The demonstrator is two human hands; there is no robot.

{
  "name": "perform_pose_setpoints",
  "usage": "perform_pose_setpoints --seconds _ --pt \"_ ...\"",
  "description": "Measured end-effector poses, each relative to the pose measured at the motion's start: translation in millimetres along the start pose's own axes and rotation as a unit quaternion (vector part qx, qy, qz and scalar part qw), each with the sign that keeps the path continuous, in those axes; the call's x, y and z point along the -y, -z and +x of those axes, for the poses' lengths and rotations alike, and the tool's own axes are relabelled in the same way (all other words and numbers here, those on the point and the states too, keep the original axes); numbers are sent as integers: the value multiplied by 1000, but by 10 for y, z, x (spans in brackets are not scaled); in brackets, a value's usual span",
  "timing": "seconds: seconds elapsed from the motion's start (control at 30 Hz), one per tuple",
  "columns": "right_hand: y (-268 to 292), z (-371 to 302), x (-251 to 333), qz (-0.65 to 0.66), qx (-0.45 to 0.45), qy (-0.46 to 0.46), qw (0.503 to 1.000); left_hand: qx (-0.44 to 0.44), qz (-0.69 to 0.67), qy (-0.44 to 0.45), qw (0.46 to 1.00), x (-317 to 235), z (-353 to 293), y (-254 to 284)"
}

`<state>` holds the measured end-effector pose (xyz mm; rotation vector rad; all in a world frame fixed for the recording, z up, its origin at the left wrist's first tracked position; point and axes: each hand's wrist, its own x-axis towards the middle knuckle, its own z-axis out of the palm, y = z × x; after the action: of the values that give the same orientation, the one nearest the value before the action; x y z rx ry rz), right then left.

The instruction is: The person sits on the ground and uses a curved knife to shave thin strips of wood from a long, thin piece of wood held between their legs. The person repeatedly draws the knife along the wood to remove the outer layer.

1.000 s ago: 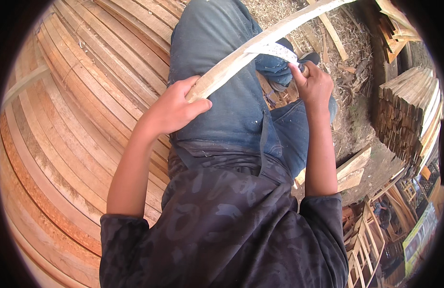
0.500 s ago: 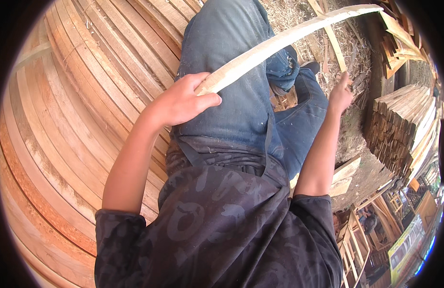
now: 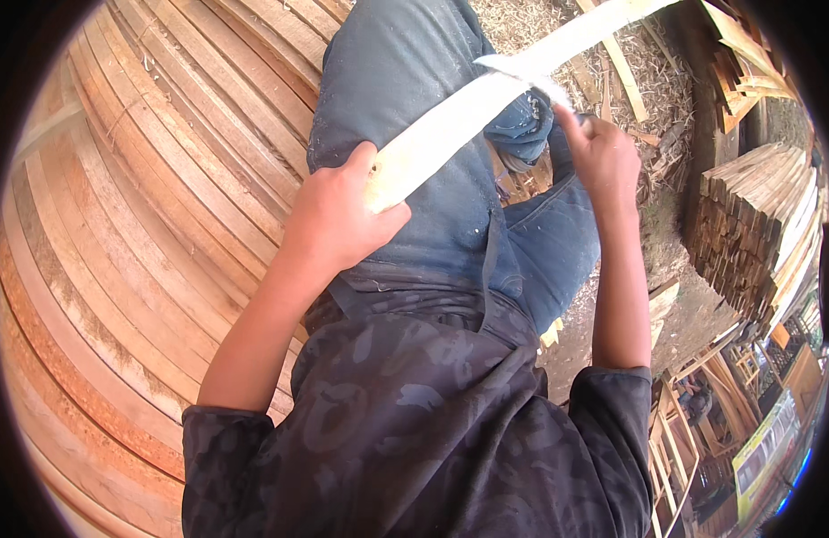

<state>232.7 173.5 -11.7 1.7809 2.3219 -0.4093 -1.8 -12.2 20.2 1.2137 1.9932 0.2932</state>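
Observation:
A long pale wooden slat (image 3: 450, 130) slants over my thigh toward the upper right. My left hand (image 3: 341, 215) is closed around its near end, thumb on one side and fingers on the other. Beyond the knee, my right hand (image 3: 604, 161) is wrapped around the handle of a knife (image 3: 551, 88); the grip is mostly hidden by the fingers. The bright blade, partly blurred, lies across the slat, its tip pointing left. My jeans (image 3: 388, 90) are under the slat and dusted with wood.
Long boards (image 3: 119, 233) lie side by side along my left. Wood shavings (image 3: 531, 22) cover the ground ahead. To the right stands a stack of cut slats (image 3: 746, 215), with loose offcuts (image 3: 737, 67) beyond it. Wooden frames (image 3: 674, 439) stand at the lower right.
My right hand has swung left and brought the knife from beside the slat onto it. My left hand has shifted slightly down and right, and the slat's broad pale face now shows more.

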Motion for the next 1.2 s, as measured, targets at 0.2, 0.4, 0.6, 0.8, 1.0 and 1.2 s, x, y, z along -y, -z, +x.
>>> perform_pose_setpoints --seconds 0.2,0.4,0.6,0.8,1.0,1.2 --pt "236 387 -1838 68 -149 -186 969 -1 34 -53 998 12 66 -7" --pt "-4 -452 -352 106 -52 58 991 -45 -10 -78 996 73 59 -122" --pt "-279 -196 -392 4 -124 57 991 -37 -10 -76 996 34 78 -47" --pt "-348 270 -1665 127 -147 -269 943 -39 -13 -74 996 34 53 -30" --pt "-376 -417 -2170 194 -137 -275 932 -47 -4 -61 997 93 12 -25" --pt "-931 -998 -1597 495 -109 -360 783 -106 9 -72 992 217 -206 10"
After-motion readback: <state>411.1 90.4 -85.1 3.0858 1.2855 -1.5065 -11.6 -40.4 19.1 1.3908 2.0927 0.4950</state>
